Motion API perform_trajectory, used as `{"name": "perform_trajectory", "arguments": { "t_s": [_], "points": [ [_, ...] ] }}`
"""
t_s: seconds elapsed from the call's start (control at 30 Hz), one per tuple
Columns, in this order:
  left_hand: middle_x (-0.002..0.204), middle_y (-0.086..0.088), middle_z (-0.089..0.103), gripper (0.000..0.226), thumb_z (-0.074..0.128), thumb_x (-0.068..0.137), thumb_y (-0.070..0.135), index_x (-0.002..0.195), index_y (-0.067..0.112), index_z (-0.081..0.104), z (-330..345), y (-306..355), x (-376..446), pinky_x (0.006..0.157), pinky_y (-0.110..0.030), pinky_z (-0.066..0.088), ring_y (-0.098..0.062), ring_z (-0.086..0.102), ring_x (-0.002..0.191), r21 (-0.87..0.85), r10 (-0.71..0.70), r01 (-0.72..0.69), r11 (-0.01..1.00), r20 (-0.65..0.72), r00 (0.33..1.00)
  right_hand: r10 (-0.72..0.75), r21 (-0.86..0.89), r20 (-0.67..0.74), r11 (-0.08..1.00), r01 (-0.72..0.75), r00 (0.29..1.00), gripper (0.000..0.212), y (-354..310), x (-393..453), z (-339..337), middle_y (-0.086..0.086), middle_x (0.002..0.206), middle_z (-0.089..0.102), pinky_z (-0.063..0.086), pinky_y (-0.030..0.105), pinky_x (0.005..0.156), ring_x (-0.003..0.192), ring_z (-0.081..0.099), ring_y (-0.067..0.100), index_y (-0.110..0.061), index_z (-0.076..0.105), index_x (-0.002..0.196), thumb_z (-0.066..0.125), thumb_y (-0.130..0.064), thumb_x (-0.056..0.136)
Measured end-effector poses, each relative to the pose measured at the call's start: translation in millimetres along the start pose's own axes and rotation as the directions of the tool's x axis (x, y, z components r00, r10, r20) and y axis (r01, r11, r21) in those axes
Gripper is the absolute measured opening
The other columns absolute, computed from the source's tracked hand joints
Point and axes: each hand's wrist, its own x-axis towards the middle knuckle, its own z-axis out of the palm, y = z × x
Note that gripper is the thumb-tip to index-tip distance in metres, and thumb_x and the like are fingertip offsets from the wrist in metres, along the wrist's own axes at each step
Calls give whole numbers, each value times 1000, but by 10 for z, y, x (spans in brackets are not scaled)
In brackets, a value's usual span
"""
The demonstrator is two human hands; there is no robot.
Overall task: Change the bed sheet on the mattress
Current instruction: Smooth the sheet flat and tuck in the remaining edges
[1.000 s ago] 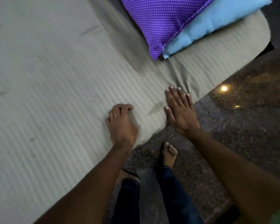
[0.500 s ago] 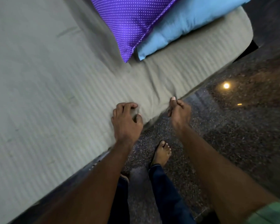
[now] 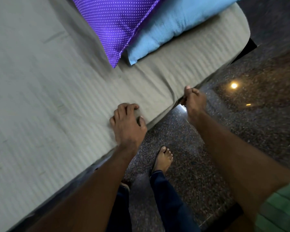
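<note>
A grey-green striped bed sheet [image 3: 49, 106] covers the mattress and fills the left and upper part of the view. My left hand [image 3: 127, 121] lies on top of the sheet near the mattress edge, its fingers curled and bunching the fabric. My right hand [image 3: 192, 99] is at the side edge of the mattress, fingers curled round the hanging edge of the sheet. A dark gap shows under the sheet edge beside that hand.
A purple dotted pillow [image 3: 117, 25] and a light blue pillow [image 3: 174, 24] lie at the head of the bed. Dark speckled polished floor [image 3: 241, 123] runs along the bed's right side, with a lamp reflection [image 3: 234, 85]. My bare foot [image 3: 163, 159] stands beside the bed.
My right hand went from lying flat on the sheet to gripping its edge at the mattress side. My left hand stayed curled on the sheet. The view shifted toward the pillows.
</note>
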Motion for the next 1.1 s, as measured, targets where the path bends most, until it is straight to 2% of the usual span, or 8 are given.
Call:
{"name": "perform_trajectory", "arguments": {
  "t_s": [0.17,0.3,0.5,0.63,0.77,0.87,1.0,1.1],
  "points": [
    [132,1,48,48,64,79,31,126,28,56,38,407,151,97,-44,39,-23,47,122,-9,128,-128,992,47,991,-25,4,-14,1000,25,1000,43,-64,221,-257,11,58,63,42,34,58,58,58,25,-18,66,55,63,-41,91],
    [135,1,47,49,63,79,31,128,29,55,73,589,243,99,-43,40,-23,46,125,38,167,-170,985,76,983,-13,31,54,999,12,998,39,-91,324,-329,8,59,64,41,23,48,52,57,20,-15,67,62,64,-33,97],
    [142,1,42,51,64,81,29,131,29,52,164,921,386,102,-43,40,-22,43,130,47,228,-235,971,125,966,108,195,20,975,-110,994,35,-258,471,-430,5,60,61,40,25,42,47,53,16,-15,59,77,73,-44,93],
    [143,0,42,53,64,80,28,132,27,52,201,1110,551,101,-43,40,-23,43,130,34,217,-223,974,129,968,-68,-76,23,995,70,997,37,-342,607,-532,7,59,67,54,47,57,55,61,22,-12,62,65,67,-40,90],
    [145,1,40,55,63,79,27,133,28,52,240,1197,671,99,-46,43,-22,41,132,26,216,-222,975,140,966,-17,-40,-71,999,14,997,31,-413,791,-660,8,57,62,45,36,54,53,55,19,-12,66,62,67,-31,87],
    [147,5,40,59,64,78,30,135,33,51,249,1175,708,96,-46,46,-22,41,133,30,228,-237,971,178,957,-14,-182,-154,983,-14,988,32,-451,807,-584,7,65,64,43,36,61,64,59,22,-10,68,70,64,-33,91],
    [139,2,45,48,61,80,26,127,30,59,123,1221,849,92,-46,49,-25,45,126,-35,193,-190,981,243,951,-187,-518,-323,855,-8,928,19,-718,382,-446,2,92,63,48,38,84,94,61,27,-18,59,92,65,-36,90],
    [138,-7,48,38,60,88,22,125,24,66,-177,1254,1056,104,-46,48,-30,49,127,-101,190,-162,982,442,877,-262,-757,-145,650,64,954,32,-1002,-38,-367,10,118,62,48,51,99,113,57,31,-13,57,116,61,-30,90]
  ]
}}
